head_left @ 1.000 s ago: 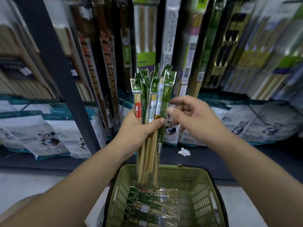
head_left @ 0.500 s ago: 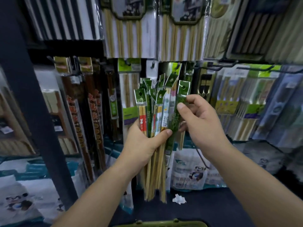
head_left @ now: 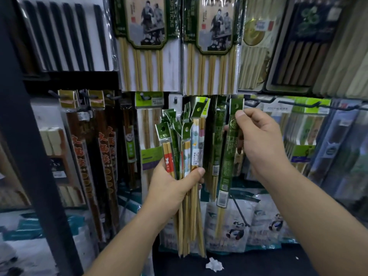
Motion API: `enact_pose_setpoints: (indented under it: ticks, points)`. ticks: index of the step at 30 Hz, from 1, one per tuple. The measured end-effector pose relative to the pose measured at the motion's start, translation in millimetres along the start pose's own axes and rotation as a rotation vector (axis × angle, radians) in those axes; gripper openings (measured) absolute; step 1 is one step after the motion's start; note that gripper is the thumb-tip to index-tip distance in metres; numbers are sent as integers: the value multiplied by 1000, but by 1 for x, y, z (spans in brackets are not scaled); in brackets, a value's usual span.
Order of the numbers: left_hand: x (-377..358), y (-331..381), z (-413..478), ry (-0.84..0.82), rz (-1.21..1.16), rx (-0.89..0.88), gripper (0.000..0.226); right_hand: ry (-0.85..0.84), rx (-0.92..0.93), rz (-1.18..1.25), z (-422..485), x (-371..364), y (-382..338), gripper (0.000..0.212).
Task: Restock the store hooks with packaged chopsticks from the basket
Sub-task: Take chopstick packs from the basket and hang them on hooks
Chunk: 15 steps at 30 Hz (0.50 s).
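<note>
The left grip (head_left: 169, 188) clutches a fanned bundle (head_left: 187, 148) of glossy-sleeved bamboo chopsticks; the right grip (head_left: 260, 144) pinches one slim green pack (head_left: 229, 152). A black wire hook (head_left: 262, 101) juts nearby.

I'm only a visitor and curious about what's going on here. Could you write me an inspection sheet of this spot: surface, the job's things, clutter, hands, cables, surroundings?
Surface: dark shelf base under the display.
Job's things: one long green-sleeved chopstick pack, pinched near its top tab and held level with the black wire hooks; a bundle of green-tabbed chopstick packs held upright; basket not in view.
Clutter: crumpled white paper scrap on the shelf base.
Hands: right hand pinches the single pack; left hand grips the bundle.
Cables: nothing seen.
Surroundings: hanging chopstick packs of many kinds, panda-print bags below, dark metal upright at left.
</note>
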<state>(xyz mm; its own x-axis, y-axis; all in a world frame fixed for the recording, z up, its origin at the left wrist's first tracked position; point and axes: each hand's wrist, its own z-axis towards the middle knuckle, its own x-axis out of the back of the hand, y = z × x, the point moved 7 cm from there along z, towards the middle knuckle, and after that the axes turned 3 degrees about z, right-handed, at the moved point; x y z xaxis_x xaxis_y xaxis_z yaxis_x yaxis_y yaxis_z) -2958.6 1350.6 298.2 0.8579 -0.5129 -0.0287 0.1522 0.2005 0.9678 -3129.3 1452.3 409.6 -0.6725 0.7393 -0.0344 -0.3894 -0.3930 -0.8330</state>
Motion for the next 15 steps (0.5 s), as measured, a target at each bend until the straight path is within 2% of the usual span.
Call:
enact_pose_setpoints:
  ticks: [4,9,15]
  points:
    - [-2,3,0,4,-25,1,48,37,-20,11,6,-2,-3,30]
    - [-5,5,0,-8,-33,-17,38,40,-45,-5,13,-3,-2,22]
    - [-5,6,-2,-32,-52,-17,36,50,-65,2,20,-2,-1,28]
